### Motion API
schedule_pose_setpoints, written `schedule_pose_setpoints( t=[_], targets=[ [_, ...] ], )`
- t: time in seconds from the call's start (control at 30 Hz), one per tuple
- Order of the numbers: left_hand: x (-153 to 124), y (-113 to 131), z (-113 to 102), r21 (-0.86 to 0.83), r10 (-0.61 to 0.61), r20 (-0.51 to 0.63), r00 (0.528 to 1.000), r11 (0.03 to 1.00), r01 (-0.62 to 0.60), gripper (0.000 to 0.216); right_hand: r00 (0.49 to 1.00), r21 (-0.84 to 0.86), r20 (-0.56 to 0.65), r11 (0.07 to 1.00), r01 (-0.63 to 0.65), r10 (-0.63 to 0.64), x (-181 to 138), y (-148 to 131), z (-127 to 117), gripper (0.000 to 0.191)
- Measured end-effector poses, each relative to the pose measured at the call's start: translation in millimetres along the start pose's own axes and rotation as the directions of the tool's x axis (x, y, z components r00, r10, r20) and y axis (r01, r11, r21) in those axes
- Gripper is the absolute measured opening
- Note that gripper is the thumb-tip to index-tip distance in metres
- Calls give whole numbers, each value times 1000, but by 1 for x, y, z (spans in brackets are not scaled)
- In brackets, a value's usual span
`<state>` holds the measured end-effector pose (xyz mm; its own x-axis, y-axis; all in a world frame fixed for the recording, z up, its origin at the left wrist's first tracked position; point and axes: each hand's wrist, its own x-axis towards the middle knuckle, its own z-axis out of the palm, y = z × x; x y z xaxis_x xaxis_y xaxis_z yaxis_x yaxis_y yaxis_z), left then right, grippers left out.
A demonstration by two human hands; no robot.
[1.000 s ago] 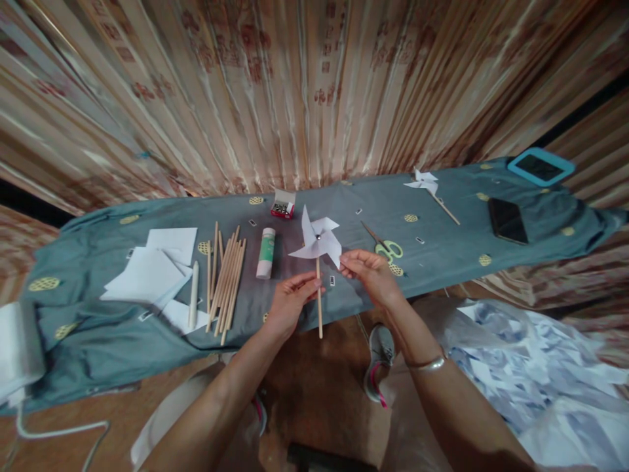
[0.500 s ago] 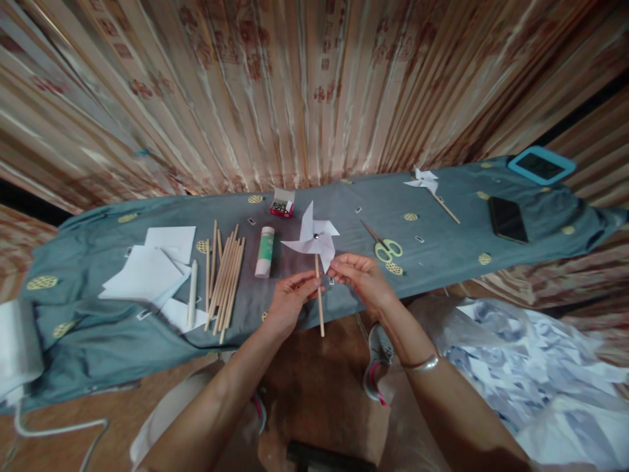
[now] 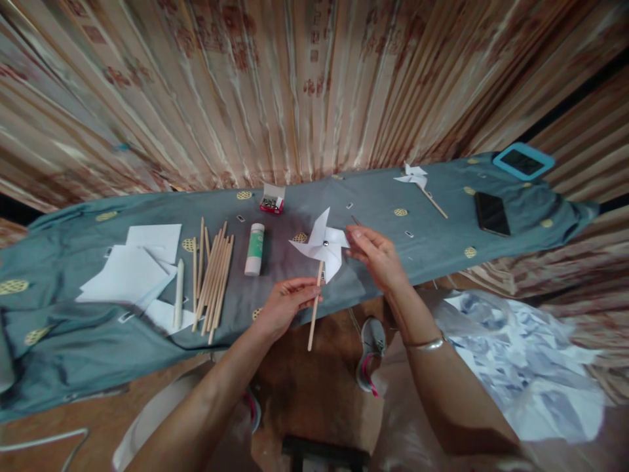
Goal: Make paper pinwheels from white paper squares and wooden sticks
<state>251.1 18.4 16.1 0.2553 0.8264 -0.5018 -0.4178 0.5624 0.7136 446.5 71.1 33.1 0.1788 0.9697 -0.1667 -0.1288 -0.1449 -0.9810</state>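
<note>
A white paper pinwheel [image 3: 334,252] with a shiny pin at its centre is held up over the near edge of the table. My left hand [image 3: 284,307] is closed round its wooden stick [image 3: 313,328], thumb and fingers below the paper blades. At the right-hand blade, the fingertips of my right hand [image 3: 381,259] are pinched at the paper's edge. Scissors lie behind this hand, mostly hidden. Left of the pinwheel stands or lies a green-and-white glue stick [image 3: 254,249]; which, I cannot tell. Beyond is an open red box [image 3: 272,200] of small metal pins.
Several wooden sticks [image 3: 215,282], a white pen-like rod [image 3: 178,295] and paper sheets [image 3: 122,275] lie at left. Another pinwheel [image 3: 415,176], a black phone [image 3: 492,214] and a blue-framed device [image 3: 523,162] are at right. A bag of paper scraps [image 3: 521,354] stands below.
The pinwheel has tilted, its stick's lower end swinging left. My right hand has moved up from the lower blade to the right-hand blade, now covering most of the scissors. The view has shifted slightly.
</note>
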Motion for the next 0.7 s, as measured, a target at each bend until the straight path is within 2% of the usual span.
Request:
schedule_pose_setpoints(
  t=[0.1, 0.27, 0.43, 0.7],
  targets=[
    [1, -2, -1, 20, -1, -11, 1000, 1000, 1, 47, 999, 7, 26, 999, -34, 34, -1, -2, 0, 51],
    [5, -4, -2, 23, 29, -31, 999, 999, -29, 45, 999, 36, -1, 998, -52, 52, -1, -2, -1, 47],
    [6, -4, -3, 30, 73, -12, 997, 997, -73, 41, 997, 8, 38, 998, -60, 59, -3, -1, -1, 42],
    [7, -3, -3, 34, 105, -42, 994, 994, -103, 38, 997, -8, 44, 998, -59, 59, -7, 1, 5, 44]
  ],
)
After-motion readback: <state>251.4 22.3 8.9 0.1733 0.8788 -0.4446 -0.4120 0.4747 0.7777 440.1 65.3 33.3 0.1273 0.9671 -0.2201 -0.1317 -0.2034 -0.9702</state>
